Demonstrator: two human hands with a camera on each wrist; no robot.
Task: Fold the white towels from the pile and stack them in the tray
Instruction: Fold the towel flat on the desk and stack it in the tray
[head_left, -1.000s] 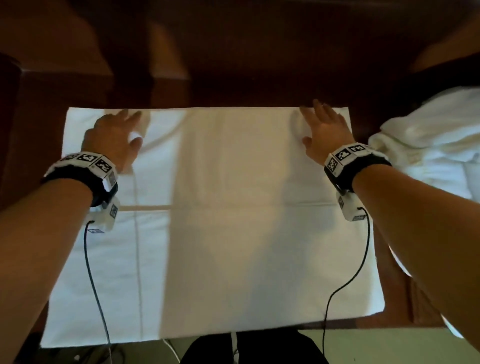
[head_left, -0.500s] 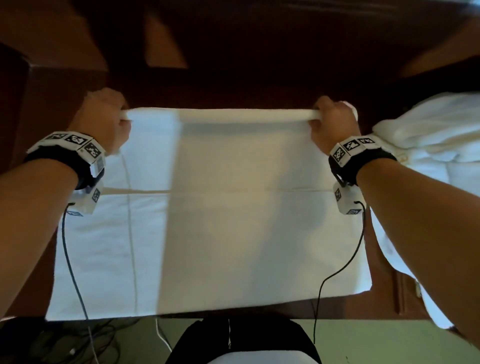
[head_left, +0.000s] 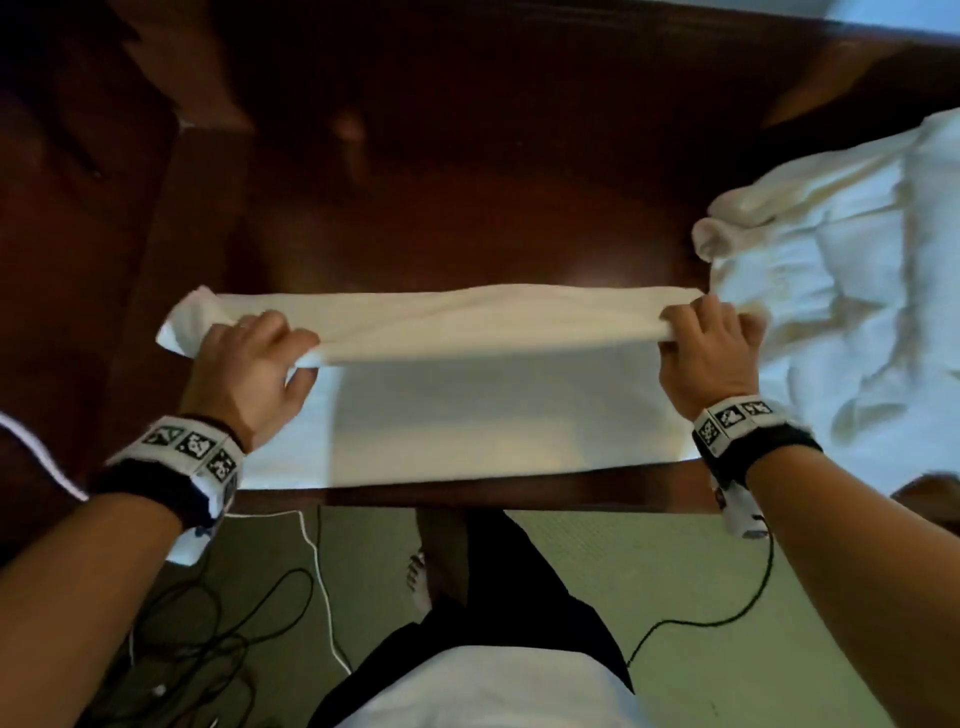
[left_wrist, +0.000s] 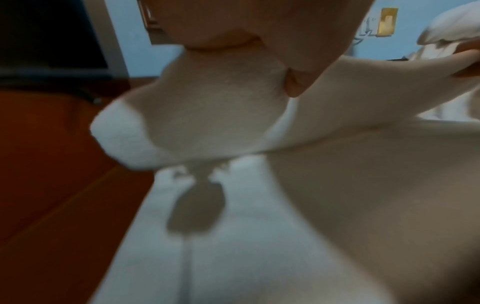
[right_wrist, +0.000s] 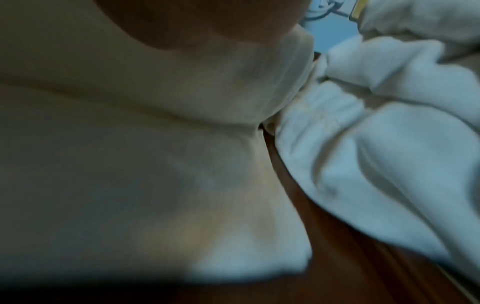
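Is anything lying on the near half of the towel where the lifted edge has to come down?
Nothing visible. Left hand and right hand hold the lifted edge of the towel; the near half lies bare. The pile sits off to the right.

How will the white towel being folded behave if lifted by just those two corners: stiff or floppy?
Probably floppy: the towel sags and creases along the raised edge between the left hand and right hand. It likely drapes rather than holds shape, as the crumpled pile suggests. It seems unlikely to slip, since the wrist views show nappy cloth bunched in each grip.
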